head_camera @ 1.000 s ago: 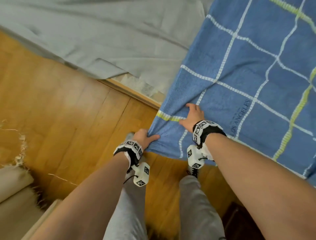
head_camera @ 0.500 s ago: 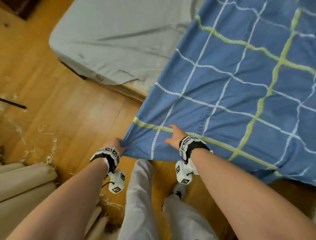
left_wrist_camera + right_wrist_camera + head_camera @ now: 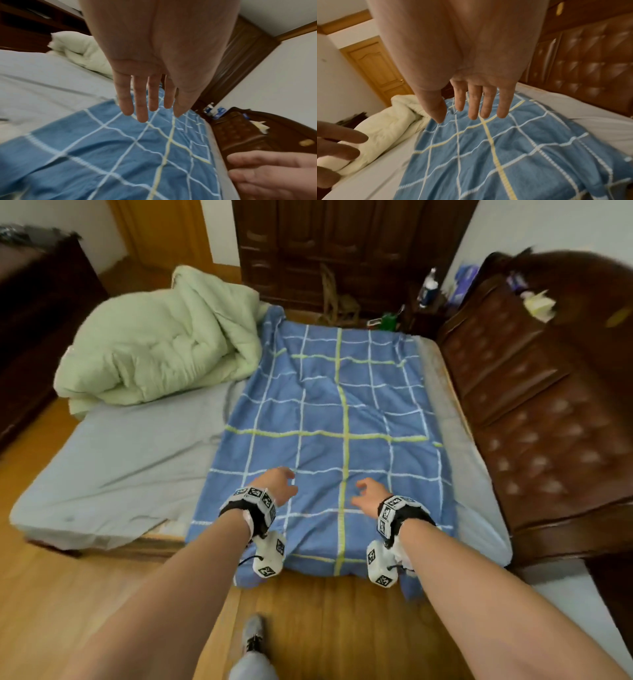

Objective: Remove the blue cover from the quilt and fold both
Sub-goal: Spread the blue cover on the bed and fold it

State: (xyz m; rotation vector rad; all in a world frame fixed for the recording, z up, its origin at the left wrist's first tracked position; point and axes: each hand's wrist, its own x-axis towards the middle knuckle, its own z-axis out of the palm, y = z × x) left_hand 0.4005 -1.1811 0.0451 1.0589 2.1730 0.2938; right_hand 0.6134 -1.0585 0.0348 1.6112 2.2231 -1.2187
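The blue cover [image 3: 329, 419] with white and yellow grid lines lies spread in a long strip on the right half of the bed, its near end hanging over the bed's edge. The pale green quilt [image 3: 161, 350] sits bunched at the far left of the bed, apart from the cover. My left hand [image 3: 279, 484] and right hand [image 3: 368, 494] hover over the near end of the cover, holding nothing. In the left wrist view my left hand [image 3: 147, 94] has straight fingers above the cover [image 3: 120, 155]. In the right wrist view my right hand [image 3: 476, 100] is likewise spread above the cover [image 3: 496, 155].
A grey sheet [image 3: 123, 470] covers the mattress. A padded brown headboard [image 3: 534, 422] runs along the bed's right side. A dark wardrobe [image 3: 342, 251] and a nightstand with bottles [image 3: 428, 292] stand beyond the bed. Wooden floor [image 3: 325, 621] lies under me.
Both hands have let go of the cover's edge, which they gripped earlier. The cover now lies flat on the bed and my view has lifted from the floor to the whole bed.
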